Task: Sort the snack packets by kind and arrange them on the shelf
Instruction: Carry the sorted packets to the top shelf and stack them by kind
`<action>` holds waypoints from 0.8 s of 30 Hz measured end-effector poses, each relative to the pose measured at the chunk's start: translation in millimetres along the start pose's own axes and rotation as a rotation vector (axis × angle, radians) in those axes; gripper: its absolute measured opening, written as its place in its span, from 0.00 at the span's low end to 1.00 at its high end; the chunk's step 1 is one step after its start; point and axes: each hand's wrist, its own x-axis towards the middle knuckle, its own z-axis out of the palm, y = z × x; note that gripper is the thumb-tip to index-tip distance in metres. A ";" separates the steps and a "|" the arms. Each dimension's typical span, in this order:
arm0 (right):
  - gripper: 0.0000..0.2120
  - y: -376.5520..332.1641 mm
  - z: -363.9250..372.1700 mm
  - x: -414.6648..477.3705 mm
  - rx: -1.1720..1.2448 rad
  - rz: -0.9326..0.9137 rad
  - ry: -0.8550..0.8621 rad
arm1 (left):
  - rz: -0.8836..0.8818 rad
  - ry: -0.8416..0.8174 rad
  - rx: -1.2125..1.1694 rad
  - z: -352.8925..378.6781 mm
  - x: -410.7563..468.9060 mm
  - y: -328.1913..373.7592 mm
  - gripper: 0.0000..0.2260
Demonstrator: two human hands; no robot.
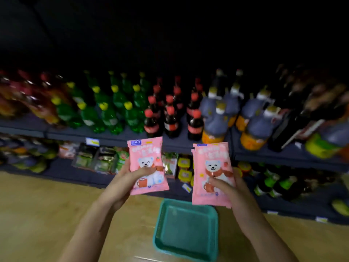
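My left hand (130, 178) grips a pink snack packet (146, 154) printed with a white bear, held upright in front of the lower shelf. My right hand (229, 186) grips pink bear packets (211, 163) of the same kind; a second edge shows behind the front one, so it looks like a small stack. Both are held apart, side by side, above the floor. The dark shelf (113, 138) stands just beyond them, its lower tier (62, 170) holding small snack packs.
A teal plastic basket (213, 214), with nothing visible inside, sits on the wooden floor (37, 205) below my hands. The upper tier holds green bottles (109, 114), cola bottles (171, 121) and orange-bottomed bottles (215, 125). Yellow-lidded jars (184, 168) stand between the two packets.
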 end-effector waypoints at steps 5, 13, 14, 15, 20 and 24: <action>0.17 -142.6 50.6 -58.4 0.010 -0.110 -0.119 | 0.155 0.020 -0.011 -6.0 -88.9 141.5 0.23; 0.28 -253.2 124.4 -71.4 0.017 -0.288 -0.111 | 0.361 0.006 0.031 -55.1 -124.6 267.9 0.20; 0.24 -263.3 135.4 -66.4 0.024 -0.302 -0.104 | 0.376 -0.001 0.021 -63.4 -122.2 282.1 0.19; 0.21 -273.1 146.3 -61.2 0.030 -0.317 -0.091 | 0.393 -0.008 0.018 -72.0 -118.4 296.1 0.18; 0.17 -309.0 196.3 -33.3 0.074 -0.384 0.014 | 0.401 -0.114 0.088 -112.8 -91.2 356.1 0.10; 0.20 -331.5 223.4 -9.9 0.128 -0.392 0.067 | 0.387 -0.182 0.117 -129.8 -67.0 389.3 0.15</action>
